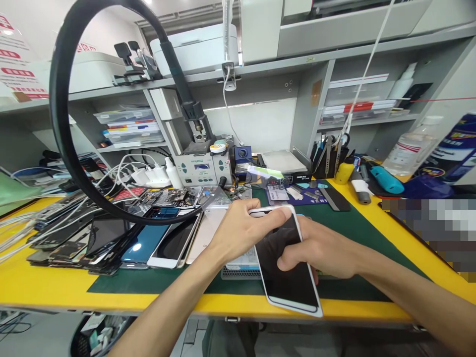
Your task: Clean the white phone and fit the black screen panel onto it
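Observation:
A white-framed smartphone (286, 282) with a dark screen is held tilted above the front part of the green mat (357, 238). My left hand (241, 225) grips its top end, the thumb lying across the upper edge. Around the right side wraps my right hand (323, 245), with its thumb on the glass and the other fingers mostly hidden behind. Beneath the phone, a grey perforated tray or holder (238, 272) is partly covered by the hands. Left of it lie a pale phone back (204, 230), a white phone (174, 243) and a blue phone (148, 243).
Stacked phone parts (70, 248) and white cables crowd the left. A black hose (57, 99) loops up from the hot air station (203, 168). At the back right stand a tool holder (327, 156), a yellow bottle (344, 171) and a clear bottle (409, 148).

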Action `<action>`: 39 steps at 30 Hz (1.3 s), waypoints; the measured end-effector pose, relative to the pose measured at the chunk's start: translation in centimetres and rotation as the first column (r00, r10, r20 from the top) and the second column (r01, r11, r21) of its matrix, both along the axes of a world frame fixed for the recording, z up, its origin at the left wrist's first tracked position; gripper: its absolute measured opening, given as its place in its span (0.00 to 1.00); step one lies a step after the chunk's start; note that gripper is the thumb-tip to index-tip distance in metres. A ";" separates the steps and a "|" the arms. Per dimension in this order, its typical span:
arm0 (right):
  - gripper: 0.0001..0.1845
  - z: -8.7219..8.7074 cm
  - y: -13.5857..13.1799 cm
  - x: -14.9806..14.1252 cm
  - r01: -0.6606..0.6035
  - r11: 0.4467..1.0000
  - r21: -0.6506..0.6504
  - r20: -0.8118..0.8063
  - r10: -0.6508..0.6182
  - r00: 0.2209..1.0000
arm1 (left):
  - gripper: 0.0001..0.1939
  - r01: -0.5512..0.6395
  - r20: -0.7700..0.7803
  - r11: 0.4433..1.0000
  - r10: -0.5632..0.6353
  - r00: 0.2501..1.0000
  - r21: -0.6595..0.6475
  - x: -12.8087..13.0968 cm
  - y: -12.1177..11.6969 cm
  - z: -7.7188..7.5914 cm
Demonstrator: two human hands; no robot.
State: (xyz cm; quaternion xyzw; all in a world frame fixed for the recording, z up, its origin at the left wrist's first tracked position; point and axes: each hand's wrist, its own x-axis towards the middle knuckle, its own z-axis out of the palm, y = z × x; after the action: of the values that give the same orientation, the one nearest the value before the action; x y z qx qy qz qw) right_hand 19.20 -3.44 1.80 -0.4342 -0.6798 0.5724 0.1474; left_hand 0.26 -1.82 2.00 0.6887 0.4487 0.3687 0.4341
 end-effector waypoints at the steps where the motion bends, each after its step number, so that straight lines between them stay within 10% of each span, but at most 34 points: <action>1: 0.09 0.0 0.1 0.1 -0.010 1.000 0.000 -0.015 0.010 1.000 | 0.31 0.021 0.044 1.000 -0.020 0.999 -0.008 0.0 0.1 -0.2; 9: 0.12 0.3 0.6 0.6 -0.027 0.999 0.019 -0.184 0.030 0.982 | 0.24 0.186 0.530 0.980 -0.122 0.839 -0.069 -0.5 0.7 -1.6; 21: 0.30 0.4 0.7 0.4 -0.074 0.997 0.034 -0.312 0.081 0.947 | 0.19 0.118 0.521 0.991 -0.068 0.851 -0.064 -0.7 0.6 -1.6; 39: 0.27 0.2 0.7 0.6 -0.061 0.998 0.000 -0.318 0.058 0.946 | 0.23 0.015 0.522 0.996 0.035 0.852 -0.091 -0.5 1.4 -2.0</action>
State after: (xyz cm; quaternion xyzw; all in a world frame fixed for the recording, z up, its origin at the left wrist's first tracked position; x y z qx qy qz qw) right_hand 19.76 -2.75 1.97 -0.3164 -0.6573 0.6422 0.2355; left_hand -0.20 -0.37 0.00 0.5395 0.3338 0.5230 0.5691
